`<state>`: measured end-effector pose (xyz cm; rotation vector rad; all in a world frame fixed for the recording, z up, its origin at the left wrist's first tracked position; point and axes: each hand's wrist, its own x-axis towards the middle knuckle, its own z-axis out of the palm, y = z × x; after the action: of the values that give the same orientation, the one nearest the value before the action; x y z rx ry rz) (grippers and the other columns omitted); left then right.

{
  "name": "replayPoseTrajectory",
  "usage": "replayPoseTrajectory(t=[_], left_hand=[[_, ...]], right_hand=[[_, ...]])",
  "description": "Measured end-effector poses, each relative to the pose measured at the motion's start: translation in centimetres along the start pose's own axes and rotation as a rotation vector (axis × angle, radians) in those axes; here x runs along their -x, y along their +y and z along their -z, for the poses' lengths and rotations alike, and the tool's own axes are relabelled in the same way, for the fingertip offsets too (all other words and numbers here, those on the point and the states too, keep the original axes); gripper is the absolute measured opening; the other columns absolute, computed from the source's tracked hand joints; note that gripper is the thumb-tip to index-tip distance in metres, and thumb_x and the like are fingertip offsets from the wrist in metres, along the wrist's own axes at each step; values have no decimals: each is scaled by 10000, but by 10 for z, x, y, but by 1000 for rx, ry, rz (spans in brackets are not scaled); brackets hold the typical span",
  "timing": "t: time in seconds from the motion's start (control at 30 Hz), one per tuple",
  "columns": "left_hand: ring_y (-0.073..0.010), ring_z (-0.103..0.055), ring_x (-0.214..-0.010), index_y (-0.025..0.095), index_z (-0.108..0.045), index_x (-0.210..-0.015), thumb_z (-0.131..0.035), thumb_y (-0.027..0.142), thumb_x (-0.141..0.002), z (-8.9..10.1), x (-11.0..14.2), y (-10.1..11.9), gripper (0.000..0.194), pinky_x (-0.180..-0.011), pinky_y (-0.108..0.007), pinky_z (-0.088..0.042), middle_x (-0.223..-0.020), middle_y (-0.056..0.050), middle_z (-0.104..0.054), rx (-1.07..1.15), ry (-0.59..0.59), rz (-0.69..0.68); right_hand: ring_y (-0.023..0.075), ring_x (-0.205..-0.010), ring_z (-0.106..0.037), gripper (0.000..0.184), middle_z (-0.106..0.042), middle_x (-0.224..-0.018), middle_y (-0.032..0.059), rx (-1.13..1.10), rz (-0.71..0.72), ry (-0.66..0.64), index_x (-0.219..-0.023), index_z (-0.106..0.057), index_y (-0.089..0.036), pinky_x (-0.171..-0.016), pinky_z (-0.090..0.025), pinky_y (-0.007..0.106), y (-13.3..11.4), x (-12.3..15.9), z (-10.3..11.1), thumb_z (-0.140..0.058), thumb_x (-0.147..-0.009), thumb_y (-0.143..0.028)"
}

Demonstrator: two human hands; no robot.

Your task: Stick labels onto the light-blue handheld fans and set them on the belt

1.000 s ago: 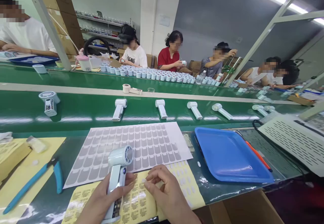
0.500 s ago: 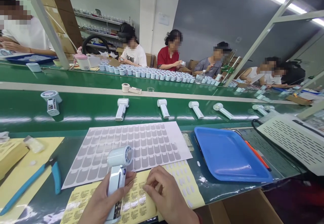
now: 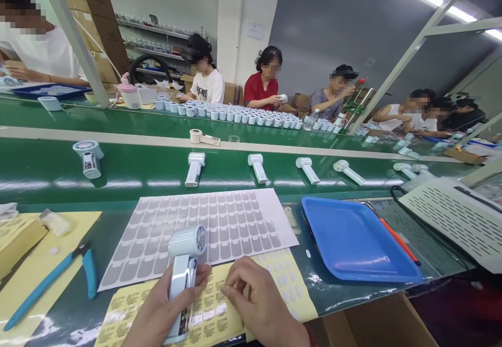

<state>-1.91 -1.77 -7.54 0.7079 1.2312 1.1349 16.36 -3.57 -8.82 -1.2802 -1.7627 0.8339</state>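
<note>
Head view, with the handheld fan (image 3: 187, 243) as the middle of our clock dial: our left hand (image 3: 156, 305) has its thumb and fingers clamped around the pale handle, the round head leaning toward one o'clock and the foot toward seven. Near four o'clock, our right hand (image 3: 259, 296) stands apart from the fan, over the yellow label sheet (image 3: 212, 310), its thumb and forefinger tips drawn together (whether anything thin sits between them, we cannot tell). From ten to two o'clock spreads the grey sticker sheet (image 3: 243, 211); the blue tray (image 3: 353, 240) rests on the bench (image 3: 333, 305) at three, and the blue-handled cutters (image 3: 39, 291) lie at nine. To do this well, we judge that the left grip should be firm but light, steadying the handle without rubbing its shiny panel. The right fingertips call for a small, exact pinch, meeting any label by its edge rather than its middle, since thin sticky pieces could curl or fold. A supported right wrist would probably calm any tremble.
</note>
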Motion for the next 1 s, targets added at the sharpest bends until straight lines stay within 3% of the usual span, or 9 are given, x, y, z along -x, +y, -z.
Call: replayPoseTrajectory(t=[0.13,0.37,0.57,0.7,0.87,1.0], left_hand=[[-360,-719,-1013,145,-715,-904,-853,210,-550,1,-1,1,385,-970,-460,-565,-970,-147,-784,-41,-14,-7],[-342,-711,-1049,159,-709,-938,-829,190,-572,-3,5,7,387,-977,-433,-565,-989,-130,-786,-20,17,2],[-322,-712,-1044,147,-680,-1008,-815,225,-591,-3,5,9,445,-960,-402,-561,-1026,-133,-781,-37,8,28],[-301,-726,-993,158,-696,-999,-865,251,-571,-1,3,9,470,-927,-357,-553,-993,-110,-786,-70,6,49],[-254,-735,-855,184,-710,-1083,-901,453,-581,-8,11,23,601,-616,-240,-540,-905,-70,-786,12,-10,110],[-297,-704,-1029,209,-706,-1186,-796,589,-685,-9,10,24,635,-667,-278,-581,-1062,-79,-776,156,9,188]], right_hand=[[130,-714,-602,108,-624,-908,5,70,6,41,-824,-571,-223,-615,-468,233,-3,0,4,-596,-908,-159],[154,-701,-532,182,-566,-907,11,239,56,29,-798,-551,-228,-560,-332,271,6,-10,-13,-477,-941,-143],[126,-716,-576,153,-604,-882,-14,17,37,-17,-758,-572,-227,-619,-430,236,-4,0,4,-642,-879,-163],[129,-702,-535,99,-590,-897,8,-155,-56,25,-772,-589,-216,-629,-408,260,-16,0,7,-618,-864,-193],[122,-699,-525,62,-603,-935,12,-402,-91,-16,-765,-609,-215,-551,-358,233,-41,-7,0,-652,-809,-210],[130,-756,-580,109,-590,-920,-8,-370,-72,-63,-747,-588,-222,-594,-404,233,-59,-12,-4,-653,-782,-141]])
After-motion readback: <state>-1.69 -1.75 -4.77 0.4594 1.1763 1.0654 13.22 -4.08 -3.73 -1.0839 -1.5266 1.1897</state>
